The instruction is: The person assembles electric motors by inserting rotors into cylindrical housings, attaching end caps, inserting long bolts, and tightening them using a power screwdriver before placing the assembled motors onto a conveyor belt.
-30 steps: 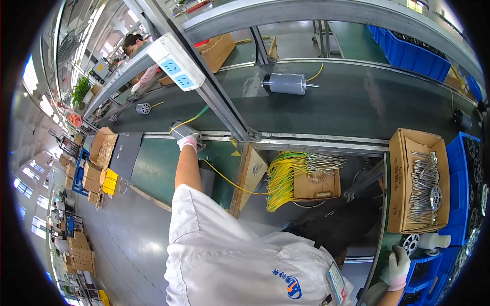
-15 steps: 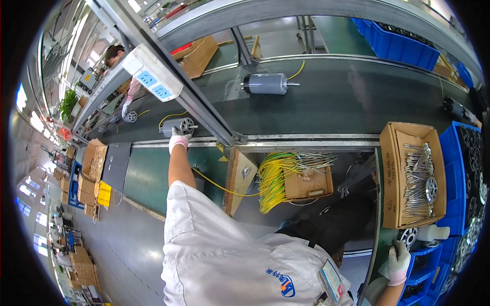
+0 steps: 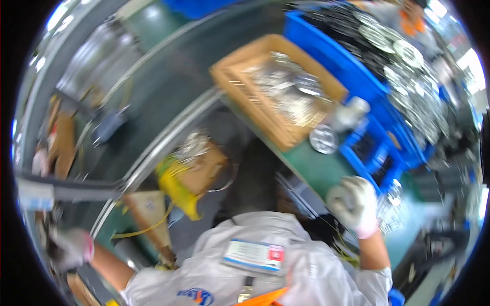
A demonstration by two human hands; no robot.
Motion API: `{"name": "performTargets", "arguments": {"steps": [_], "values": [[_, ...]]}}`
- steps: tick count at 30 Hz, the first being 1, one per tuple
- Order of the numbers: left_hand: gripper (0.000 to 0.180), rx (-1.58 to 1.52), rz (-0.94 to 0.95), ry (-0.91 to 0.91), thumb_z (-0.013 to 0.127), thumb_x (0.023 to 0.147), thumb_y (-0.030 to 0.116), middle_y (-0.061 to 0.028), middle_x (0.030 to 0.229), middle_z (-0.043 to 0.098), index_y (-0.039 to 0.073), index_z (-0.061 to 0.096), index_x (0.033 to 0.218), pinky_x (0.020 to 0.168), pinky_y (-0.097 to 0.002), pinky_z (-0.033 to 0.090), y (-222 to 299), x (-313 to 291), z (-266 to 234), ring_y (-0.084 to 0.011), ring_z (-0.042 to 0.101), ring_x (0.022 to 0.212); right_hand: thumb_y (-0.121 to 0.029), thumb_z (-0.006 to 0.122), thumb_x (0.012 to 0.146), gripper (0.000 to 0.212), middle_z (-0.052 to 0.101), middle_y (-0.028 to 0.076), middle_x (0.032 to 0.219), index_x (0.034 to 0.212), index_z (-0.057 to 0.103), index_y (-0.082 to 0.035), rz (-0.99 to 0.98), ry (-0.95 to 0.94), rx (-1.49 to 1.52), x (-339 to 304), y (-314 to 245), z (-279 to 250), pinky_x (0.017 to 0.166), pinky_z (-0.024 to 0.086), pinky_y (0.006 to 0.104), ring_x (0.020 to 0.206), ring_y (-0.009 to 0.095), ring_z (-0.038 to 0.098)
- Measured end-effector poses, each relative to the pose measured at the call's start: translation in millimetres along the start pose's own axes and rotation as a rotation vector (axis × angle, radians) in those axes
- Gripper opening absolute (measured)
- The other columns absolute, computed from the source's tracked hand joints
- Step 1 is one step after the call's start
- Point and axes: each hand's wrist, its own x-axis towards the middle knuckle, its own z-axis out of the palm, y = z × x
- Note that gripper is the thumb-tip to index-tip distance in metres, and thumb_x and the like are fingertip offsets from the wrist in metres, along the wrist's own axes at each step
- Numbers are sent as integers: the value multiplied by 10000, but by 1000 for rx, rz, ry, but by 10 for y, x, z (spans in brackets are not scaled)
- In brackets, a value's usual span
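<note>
Aslant, motor point(image 3: 109, 125) (blurred), shaft point(image 3: 124, 108) toward upper right

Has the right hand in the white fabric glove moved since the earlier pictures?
Yes: the right hand is now farther from the brown rectangular cardboard box.

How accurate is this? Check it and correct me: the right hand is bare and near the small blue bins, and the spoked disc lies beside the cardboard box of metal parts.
The right hand is not bare: the head view shows it in a white glove. It is near the small blue bins, and the spoked disc lies beside the cardboard box of metal parts.
</note>
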Motion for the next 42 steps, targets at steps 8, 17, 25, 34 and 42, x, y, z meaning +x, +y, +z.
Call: {"name": "performTargets", "arguments": {"steps": [8, 17, 25, 34, 42], "values": [[237, -1211, 225, -1460, 648, 708, 40, -108, 824, 584, 30, 575, 933, 674, -394, 430, 2261, -1772, 1246, -276, 542, 728, -197, 707, 584, 375, 597, 101, 1045, 926, 620, -73, 33, 131, -105, -464, 158, 258, 887, 413, 444, 990, 280, 537], [371, -1645, -338, -1765, 617, 780, 197, -115, 953, 610, 26, 542, 1100, 804, -365, 484, 3907, -3320, 1085, -265, 598, 893, -82, 667, 697, 211, 628, 130, 943, 898, 629, -30, 103, 686, 295, -19, -117, -38, 792, 464, 391, 881, 310, 591], [342, -1466, -72, -1635, 570, 769, 148, -127, 1041, 572, 87, 539, 1104, 839, -406, 462, 3591, -3162, 846, -310, 567, 972, -147, 504, 876, 316, 574, 208, 1124, 1091, 545, 81, 250, 611, 33, -1027, 513, -56, 936, 409, 423, 1030, 328, 553], [282, -953, 183, -1376, 597, 688, 140, -147, 782, 603, 50, 607, 955, 705, -422, 509, 2828, -2655, 1773, -355, 602, 761, -267, 707, 582, 525, 554, 162, 1165, 1058, 606, -69, 208, 144, -155, -472, 279, 337, 911, 386, 465, 1071, 364, 499], [814, -488, 429, -1884, 655, 700, 463, -193, 1419, 327, 141, 355, 1384, 1088, -448, 245, 3312, -3162, 2935, -370, 272, 1325, -287, 729, 577, 508, 575, 142, 1135, 1031, 620, -86, 250, 189, -124, -426, 176, 319, 857, 429, 439, 1042, 333, 529]]}}
